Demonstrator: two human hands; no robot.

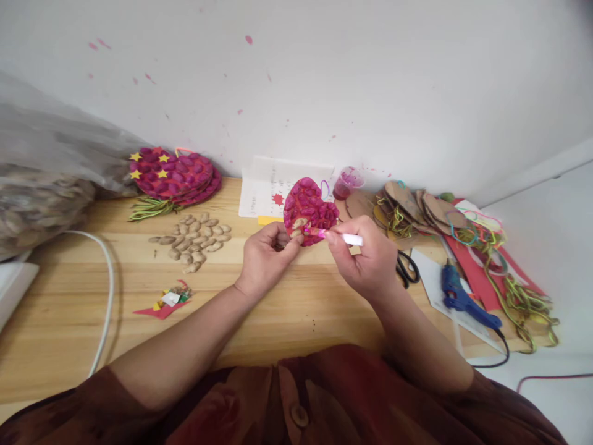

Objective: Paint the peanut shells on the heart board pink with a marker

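My left hand grips the lower left edge of a heart-shaped piece covered in peanut shells. Most shells are magenta; a few near my left thumb are still bare tan. Between the thumb and fingers of my right hand is a white-handled paintbrush. Its pink-stained tip touches the piece close to the bare shells. Behind the piece stands a clear plastic cup of magenta paint. A loop of purple cord shows at the top of the piece. My left fingertips are hidden behind it.
Loose peanuts lie left, with paper scraps nearer me. Finished magenta pieces with stars lean at the wall. A blue glue gun, black scissors and cardboard shapes sit right. A white cable curves across the left.
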